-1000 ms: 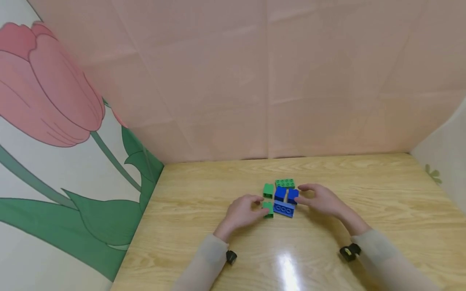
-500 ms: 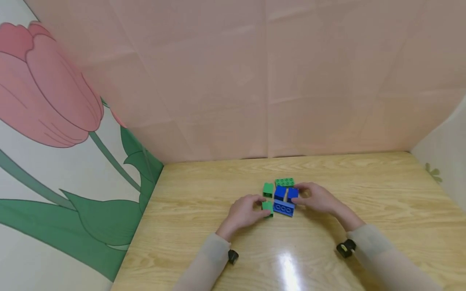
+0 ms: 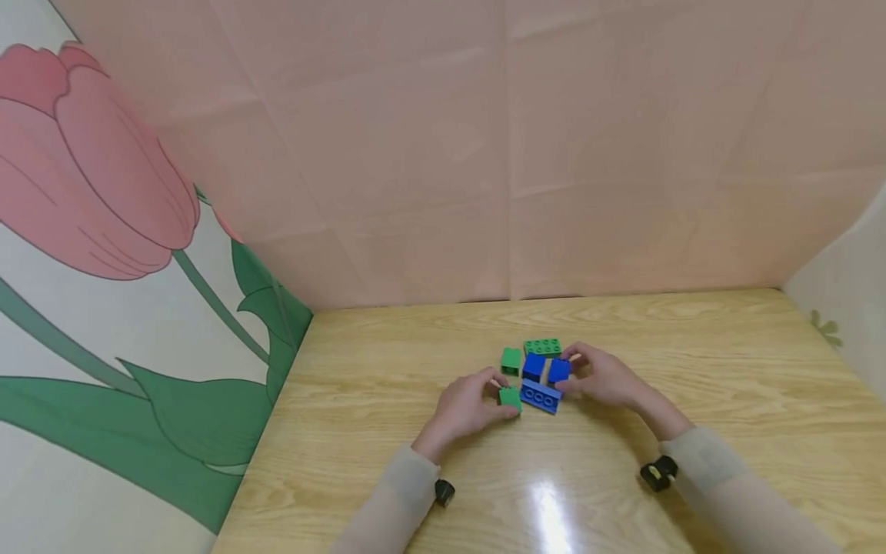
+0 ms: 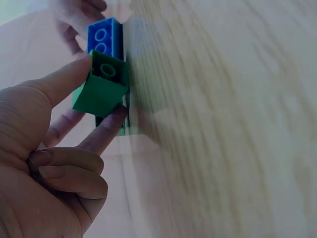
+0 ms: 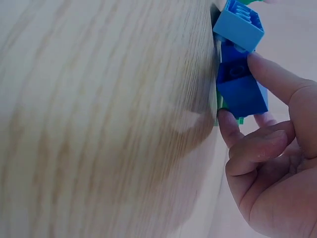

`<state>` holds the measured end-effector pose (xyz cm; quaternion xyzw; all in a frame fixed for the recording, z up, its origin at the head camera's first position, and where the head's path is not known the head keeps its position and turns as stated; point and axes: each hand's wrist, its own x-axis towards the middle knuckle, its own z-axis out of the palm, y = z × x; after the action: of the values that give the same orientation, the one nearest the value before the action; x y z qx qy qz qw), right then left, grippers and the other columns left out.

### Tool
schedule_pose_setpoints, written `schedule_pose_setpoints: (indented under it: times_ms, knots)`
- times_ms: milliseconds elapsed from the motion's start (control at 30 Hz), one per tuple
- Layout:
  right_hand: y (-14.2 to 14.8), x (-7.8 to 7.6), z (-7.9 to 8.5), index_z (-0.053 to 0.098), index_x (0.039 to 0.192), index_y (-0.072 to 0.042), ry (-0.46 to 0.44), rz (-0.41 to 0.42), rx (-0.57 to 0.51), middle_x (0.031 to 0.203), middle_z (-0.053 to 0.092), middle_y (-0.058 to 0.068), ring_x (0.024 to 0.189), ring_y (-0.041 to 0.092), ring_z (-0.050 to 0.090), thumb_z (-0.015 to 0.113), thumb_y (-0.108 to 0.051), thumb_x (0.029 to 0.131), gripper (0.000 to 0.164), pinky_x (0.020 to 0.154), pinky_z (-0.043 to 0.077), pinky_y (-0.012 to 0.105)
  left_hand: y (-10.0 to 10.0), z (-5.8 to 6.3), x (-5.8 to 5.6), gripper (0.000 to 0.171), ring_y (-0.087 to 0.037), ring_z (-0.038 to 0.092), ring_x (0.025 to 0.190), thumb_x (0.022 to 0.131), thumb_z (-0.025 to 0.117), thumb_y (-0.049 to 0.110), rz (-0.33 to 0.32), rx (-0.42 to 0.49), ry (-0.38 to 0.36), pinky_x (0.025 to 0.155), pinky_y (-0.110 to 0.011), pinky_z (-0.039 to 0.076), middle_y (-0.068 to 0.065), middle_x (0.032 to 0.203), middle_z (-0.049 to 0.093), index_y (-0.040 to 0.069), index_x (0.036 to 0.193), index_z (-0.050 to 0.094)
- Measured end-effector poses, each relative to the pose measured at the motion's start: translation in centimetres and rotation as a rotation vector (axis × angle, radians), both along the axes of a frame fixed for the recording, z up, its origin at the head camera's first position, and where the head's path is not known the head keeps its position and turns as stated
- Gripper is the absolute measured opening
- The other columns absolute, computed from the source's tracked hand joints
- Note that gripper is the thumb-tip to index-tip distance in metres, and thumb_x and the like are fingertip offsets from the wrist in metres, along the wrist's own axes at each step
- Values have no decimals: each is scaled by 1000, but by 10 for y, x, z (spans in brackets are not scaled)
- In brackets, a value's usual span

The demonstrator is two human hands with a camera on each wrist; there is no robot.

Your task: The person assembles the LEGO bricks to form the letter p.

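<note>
While pinching a boxy green plastic brick (image 3: 510,397) with the left hand (image 3: 462,405) and a boxy blue plastic brick (image 3: 558,370) with the right hand (image 3: 606,378), squeeze lightly — squaring these 2 to the tabletop (image 3: 388,338)'s far edge.

No text, label, brand or number could be read in any of the three views. The black wrist camera (image 3: 656,475) at the right cuff (image 3: 699,454) bore a yellowish mark, too small to make out as lettering or a sign. Any lettering on the green eight-stud brick (image 3: 542,348) was likewise too small to tell.
</note>
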<state>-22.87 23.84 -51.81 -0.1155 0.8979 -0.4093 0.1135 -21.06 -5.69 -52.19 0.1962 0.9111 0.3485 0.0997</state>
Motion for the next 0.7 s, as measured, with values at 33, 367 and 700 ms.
schedule_pose_setpoints:
  times_ms: [33, 367, 700]
  knots:
    - [0, 0, 0, 58, 126, -8, 3, -2, -3, 123, 66, 25, 114, 44, 62, 83, -31, 91, 49, 91, 51, 60, 0, 0, 0, 38, -9, 65, 98, 84, 84, 52, 0, 3, 0, 92, -39, 49, 18, 101, 70, 34, 113, 67]
    - [3, 1, 2, 59, 132, -10, 31, -24, 17, 122, 66, 25, 114, 44, 62, 73, -32, 99, 42, 84, 55, 52, -2, 1, 4, 52, -11, 65, 113, 86, 85, 46, 19, 34, 0, 102, -43, 47, 18, 110, 71, 28, 132, 68]
    - [8, 4, 0, 62, 138, 1, 62, -37, 54, 115, 69, 10, 108, 31, 60, 71, -38, 100, 55, 83, 47, 44, -5, 1, 7, 46, -6, 64, 105, 81, 90, 44, 14, 31, -11, 99, -35, 49, 21, 100, 68, 23, 120, 75]
